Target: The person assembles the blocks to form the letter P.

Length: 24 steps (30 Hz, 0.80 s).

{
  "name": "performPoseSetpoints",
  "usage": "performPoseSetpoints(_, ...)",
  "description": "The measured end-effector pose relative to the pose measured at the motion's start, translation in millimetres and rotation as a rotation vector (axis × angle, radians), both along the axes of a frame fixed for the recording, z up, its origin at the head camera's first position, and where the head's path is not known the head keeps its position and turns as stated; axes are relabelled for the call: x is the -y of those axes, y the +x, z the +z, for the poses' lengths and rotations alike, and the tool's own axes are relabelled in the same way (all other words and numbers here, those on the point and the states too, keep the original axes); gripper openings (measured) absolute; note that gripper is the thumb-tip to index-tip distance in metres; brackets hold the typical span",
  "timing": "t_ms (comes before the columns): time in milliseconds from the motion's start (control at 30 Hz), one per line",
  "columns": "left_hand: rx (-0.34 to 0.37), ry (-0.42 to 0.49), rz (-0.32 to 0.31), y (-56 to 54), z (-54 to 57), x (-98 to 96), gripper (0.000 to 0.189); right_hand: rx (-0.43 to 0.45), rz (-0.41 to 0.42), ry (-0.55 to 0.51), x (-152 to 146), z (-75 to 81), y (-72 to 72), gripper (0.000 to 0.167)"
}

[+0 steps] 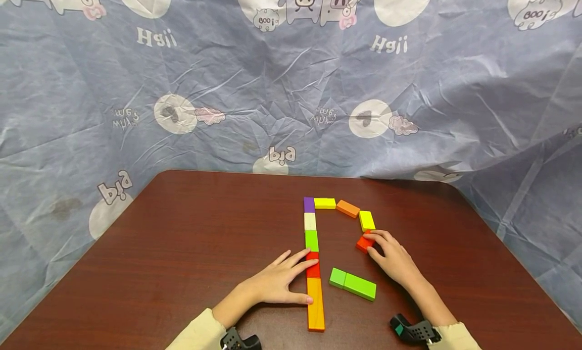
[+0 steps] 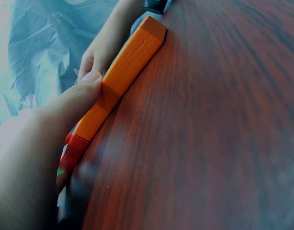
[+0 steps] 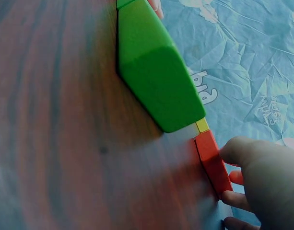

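On the table, a straight column of wooden blocks runs from a purple block [image 1: 309, 204] down through a white block [image 1: 309, 221], a green block [image 1: 311, 240] and a red block [image 1: 313, 265] to a long orange block [image 1: 316, 309]. My left hand [image 1: 282, 282] rests along this column, fingers spread over the upper red block and thumb touching the long orange one. With thumb and fingers, my right hand [image 1: 393, 256] pinches another red block [image 3: 213, 160]. That block lies just below a yellow block [image 1: 367, 220], at the lower end of a curved row.
The curved row also holds a yellow block [image 1: 325, 203] beside the purple one and an orange block [image 1: 348, 208]. Between my hands lie a small green block [image 1: 337, 278] and a longer green block [image 1: 360, 286], end to end. A printed cloth [image 1: 254, 87] hangs behind the table [image 1: 182, 239].
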State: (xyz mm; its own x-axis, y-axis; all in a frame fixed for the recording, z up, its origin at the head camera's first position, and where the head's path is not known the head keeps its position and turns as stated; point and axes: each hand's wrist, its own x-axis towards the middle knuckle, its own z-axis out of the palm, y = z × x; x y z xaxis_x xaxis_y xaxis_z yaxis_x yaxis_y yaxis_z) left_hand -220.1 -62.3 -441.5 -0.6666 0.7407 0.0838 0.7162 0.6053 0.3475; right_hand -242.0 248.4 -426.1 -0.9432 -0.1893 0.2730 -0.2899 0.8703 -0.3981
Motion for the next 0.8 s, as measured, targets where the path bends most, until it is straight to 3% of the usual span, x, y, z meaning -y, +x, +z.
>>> performPoseSetpoints(433,0.026,0.004,0.003,0.7,-1.5,-1.5,0.077,0.034,0.001,0.029,-0.6,6.8,4.2,0.037)
performPoseSetpoints(667,0.024,0.010,0.002,1.1,-0.7,-1.3,0.077,-0.051,0.033,0.127,20.4,30.1,24.6,0.032)
performPoseSetpoints(800,0.006,0.011,0.000,0.4,0.2,-1.1,0.077,-0.041,0.081,0.174,42.1,37.5,41.1,0.029)
